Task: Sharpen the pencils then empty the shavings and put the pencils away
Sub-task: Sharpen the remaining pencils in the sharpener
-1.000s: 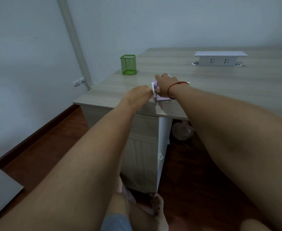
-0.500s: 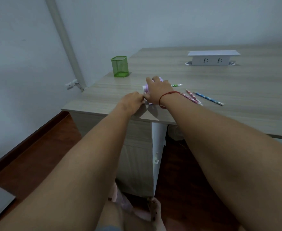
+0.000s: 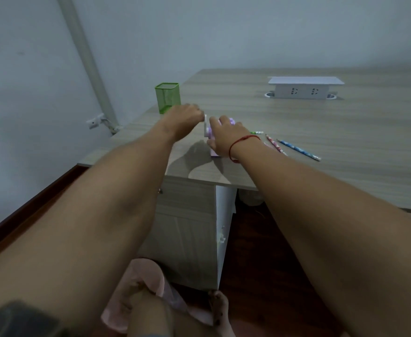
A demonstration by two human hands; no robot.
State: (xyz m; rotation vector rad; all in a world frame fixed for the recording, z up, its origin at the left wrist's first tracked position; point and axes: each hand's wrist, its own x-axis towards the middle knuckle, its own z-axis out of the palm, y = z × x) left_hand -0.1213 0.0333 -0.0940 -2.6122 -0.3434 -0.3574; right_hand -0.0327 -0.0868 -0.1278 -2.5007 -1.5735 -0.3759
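The sharpening step is judged to be in hand: the purple sharpener [image 3: 220, 128] stands near the front edge of the bench [image 3: 345, 142] and is clamped under the right hand [image 3: 226, 137], while the left hand [image 3: 187, 115] is closed on its white crank [image 3: 205, 125]. Steady turning against a firm hold is called for next. Both arms are stretched forward. Loose pencils [image 3: 296, 149] lie just right; the green cup [image 3: 167, 97] stands behind.
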